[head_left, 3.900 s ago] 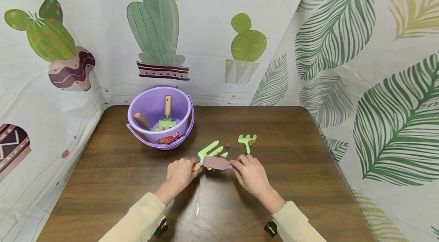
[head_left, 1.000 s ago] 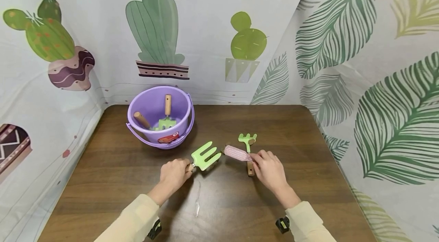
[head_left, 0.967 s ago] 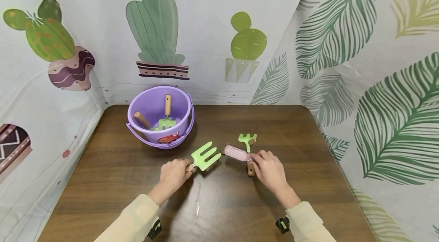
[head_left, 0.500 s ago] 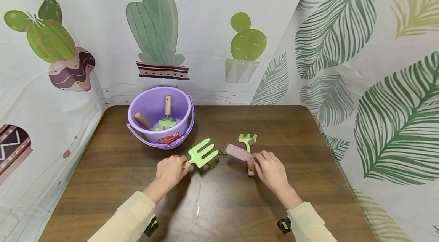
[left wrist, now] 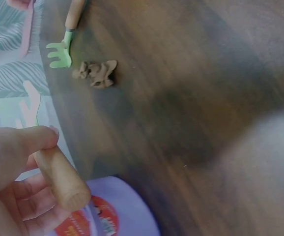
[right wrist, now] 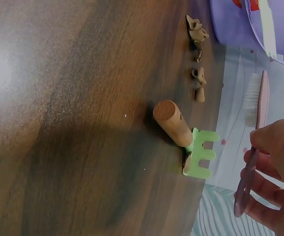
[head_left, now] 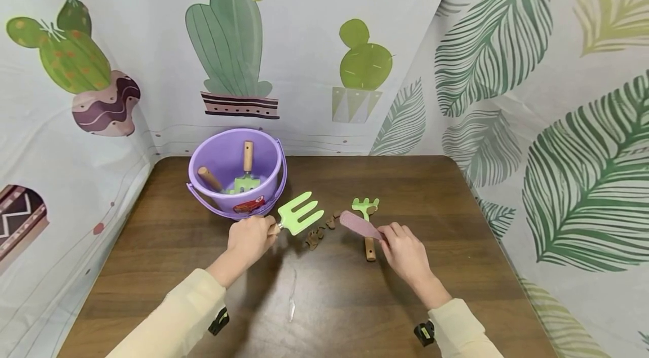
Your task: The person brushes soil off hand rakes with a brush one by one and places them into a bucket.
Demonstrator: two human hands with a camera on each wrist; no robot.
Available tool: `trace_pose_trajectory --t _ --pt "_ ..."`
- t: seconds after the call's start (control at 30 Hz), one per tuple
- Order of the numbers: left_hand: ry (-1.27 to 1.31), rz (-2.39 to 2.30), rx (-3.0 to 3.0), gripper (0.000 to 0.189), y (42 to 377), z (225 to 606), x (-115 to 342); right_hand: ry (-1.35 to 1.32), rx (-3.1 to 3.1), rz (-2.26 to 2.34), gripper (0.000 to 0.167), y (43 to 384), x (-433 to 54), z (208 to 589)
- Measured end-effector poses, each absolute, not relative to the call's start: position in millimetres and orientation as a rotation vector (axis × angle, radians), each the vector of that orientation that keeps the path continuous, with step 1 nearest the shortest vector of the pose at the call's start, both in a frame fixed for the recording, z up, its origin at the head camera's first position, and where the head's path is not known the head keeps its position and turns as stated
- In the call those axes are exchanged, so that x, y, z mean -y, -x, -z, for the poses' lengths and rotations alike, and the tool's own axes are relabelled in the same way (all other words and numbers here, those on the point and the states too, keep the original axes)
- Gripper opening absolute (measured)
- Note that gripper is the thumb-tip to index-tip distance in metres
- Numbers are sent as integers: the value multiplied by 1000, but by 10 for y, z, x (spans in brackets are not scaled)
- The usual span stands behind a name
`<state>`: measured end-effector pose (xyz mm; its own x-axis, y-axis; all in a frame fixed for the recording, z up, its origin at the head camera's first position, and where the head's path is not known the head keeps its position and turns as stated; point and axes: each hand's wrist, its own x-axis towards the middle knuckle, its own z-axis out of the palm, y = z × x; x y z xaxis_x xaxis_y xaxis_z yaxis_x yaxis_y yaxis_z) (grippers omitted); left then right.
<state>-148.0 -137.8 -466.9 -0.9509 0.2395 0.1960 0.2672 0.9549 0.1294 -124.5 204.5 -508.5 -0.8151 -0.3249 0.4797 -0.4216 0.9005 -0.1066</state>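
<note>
The far edge of the worktop [head_left: 355,318] is at twelve o'clock from the lumps [head_left: 314,238], the bucket [head_left: 223,152] at ten. Left hand [head_left: 250,239], at nine, grips the fork [head_left: 292,221]; right hand [head_left: 408,253], at three, the brush [head_left: 360,225].

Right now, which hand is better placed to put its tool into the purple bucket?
Probably the left hand: it grips the green fork close to the purple bucket. The right hand, holding the pink brush, is farther off, near the small rake.
</note>
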Motion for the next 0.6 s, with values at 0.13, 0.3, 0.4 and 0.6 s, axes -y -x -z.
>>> trace_pose_trajectory --t 0.13,0.3,0.4,0.6 --pt "403 230 2941 24 1521 4553 1360 -546 2606 -296 22 1243 -2066 5075" --pt "449 186 2919 19 1583 4385 1350 -536 2618 -293 22 1243 -2097 5096" --pt "472 149 2896 18 1619 4273 1341 -529 2617 -295 22 1240 -2109 5109" --pt "478 100 2887 20 1694 4072 1340 -520 2622 -303 22 1231 -2119 5120"
